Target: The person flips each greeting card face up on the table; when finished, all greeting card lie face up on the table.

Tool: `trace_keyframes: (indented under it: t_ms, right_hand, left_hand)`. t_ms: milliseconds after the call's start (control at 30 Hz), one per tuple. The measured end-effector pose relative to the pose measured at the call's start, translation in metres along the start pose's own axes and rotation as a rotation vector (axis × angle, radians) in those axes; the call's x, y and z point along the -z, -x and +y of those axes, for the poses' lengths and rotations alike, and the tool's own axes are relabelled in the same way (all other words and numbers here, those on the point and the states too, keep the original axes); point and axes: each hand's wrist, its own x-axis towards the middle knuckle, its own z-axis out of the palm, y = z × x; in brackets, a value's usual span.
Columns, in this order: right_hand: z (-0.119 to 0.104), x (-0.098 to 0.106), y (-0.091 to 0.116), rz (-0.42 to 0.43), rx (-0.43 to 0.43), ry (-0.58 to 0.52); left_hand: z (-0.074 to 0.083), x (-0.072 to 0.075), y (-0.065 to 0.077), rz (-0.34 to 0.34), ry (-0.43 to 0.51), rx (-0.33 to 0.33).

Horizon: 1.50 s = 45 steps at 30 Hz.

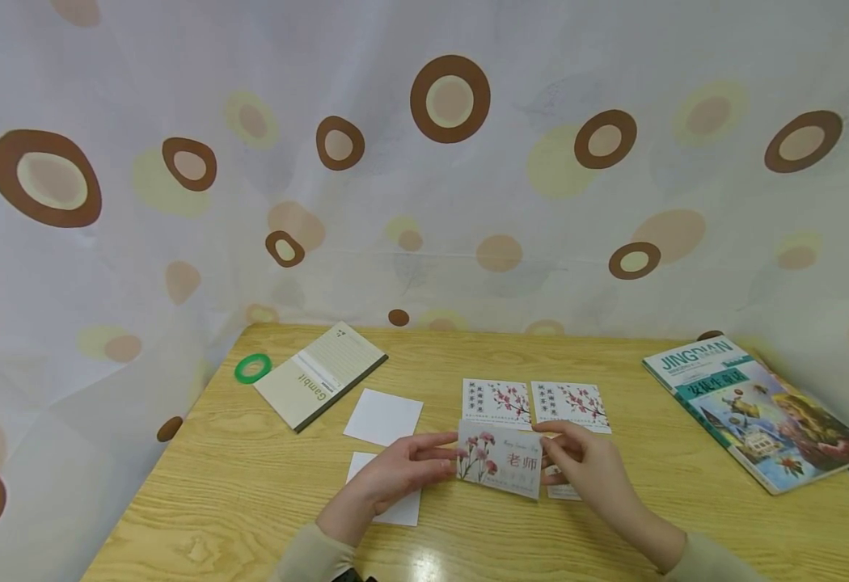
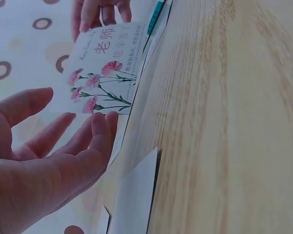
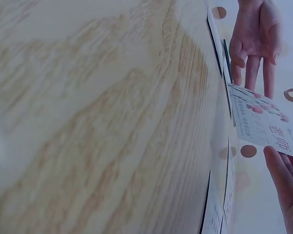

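Observation:
A greeting card point(image 1: 499, 459) with pink carnations and red Chinese characters is tilted up above the table. My right hand point(image 1: 593, 469) pinches its right edge, thumb at the front. At the opposite edge is my left hand point(image 1: 404, 477), its fingers loosely spread, with fingertips right at the card and the thumb standing apart from it in the left wrist view. Behind the held card lie two cards with plum blossom, a left one point(image 1: 496, 398) and a right one point(image 1: 572, 404). Another card point(image 1: 564, 490) is mostly hidden under the right hand.
Left of the cards lie a blank white card point(image 1: 384, 415) and a second white card point(image 1: 401, 511), partly covered by the left hand. Further left are a notebook point(image 1: 308, 388) and a green ring point(image 1: 253, 369). A magazine point(image 1: 752, 412) lies at the right edge.

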Motion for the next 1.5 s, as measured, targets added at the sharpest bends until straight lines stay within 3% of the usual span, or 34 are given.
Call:
trace_keyframes:
  t_ms: [200,600,1100,1500]
  right_hand:
    - [0.004,0.000,-0.005,0.017,-0.040,-0.025]
    - [0.006,-0.001,-0.011,0.010,-0.095,0.045]
    - [0.014,-0.003,-0.022,-0.002,-0.103,0.147]
    - [0.023,-0.006,-0.032,-0.010,-0.055,0.333]
  left_hand:
    - [-0.001,-0.002,-0.002,0.003,-0.035,0.001]
    - [0.000,-0.007,-0.003,0.034,-0.068,0.020]
    - [-0.001,-0.009,-0.006,0.057,-0.019,0.041]
    - [-0.005,-0.009,-0.010,0.064,-0.008,0.059]
